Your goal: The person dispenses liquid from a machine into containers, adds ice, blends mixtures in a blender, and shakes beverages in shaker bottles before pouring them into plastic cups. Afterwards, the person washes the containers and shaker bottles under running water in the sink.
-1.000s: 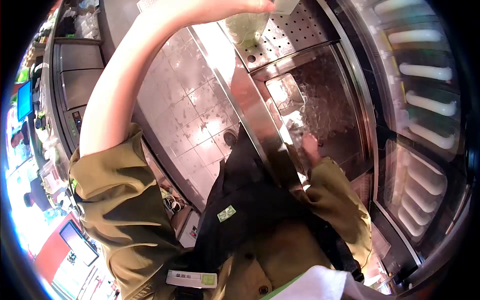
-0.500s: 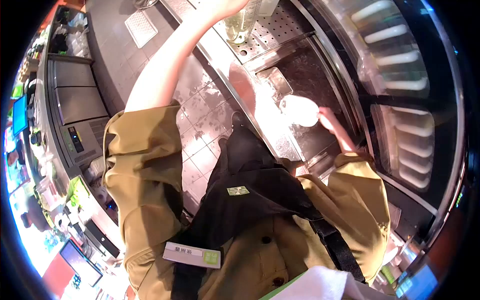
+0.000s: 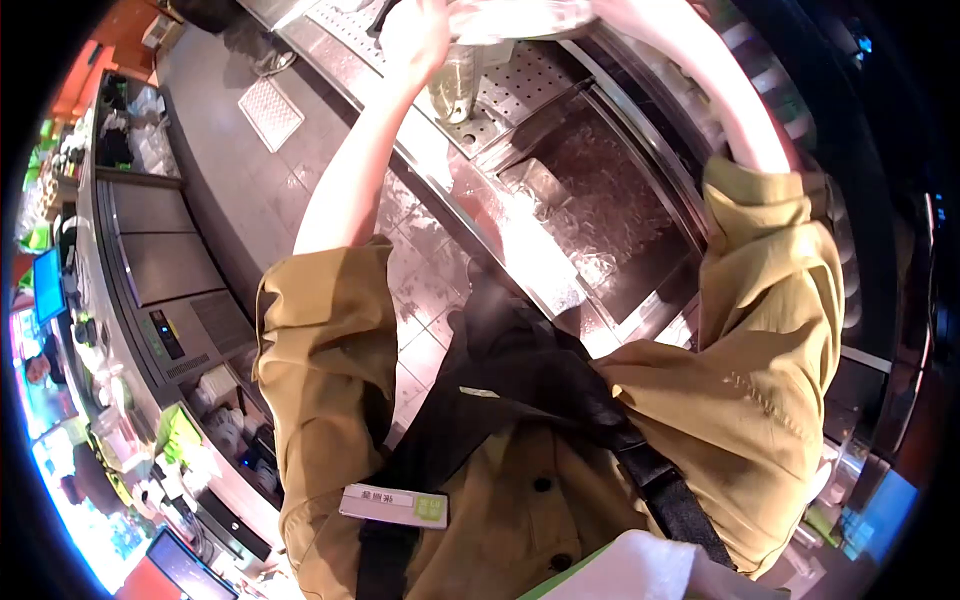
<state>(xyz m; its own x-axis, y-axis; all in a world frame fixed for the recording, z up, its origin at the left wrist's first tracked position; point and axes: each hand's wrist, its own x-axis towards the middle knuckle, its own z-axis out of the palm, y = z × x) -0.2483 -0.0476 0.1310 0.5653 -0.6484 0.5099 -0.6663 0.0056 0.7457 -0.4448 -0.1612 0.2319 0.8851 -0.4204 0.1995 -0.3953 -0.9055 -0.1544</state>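
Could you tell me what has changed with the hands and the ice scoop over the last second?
The right arm lifted out of the ice bin, bringing the scoop up over the cup. The left hand stayed at the cup on the perforated tray.

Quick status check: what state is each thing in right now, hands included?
Left hand: raised, gripping the cup.
Right hand: out of frame; only the raised arm shows.
Cup: upright on the perforated tray, pale liquid inside.
Scoop: clear, above the cup.
Ice bin: open, ice inside.
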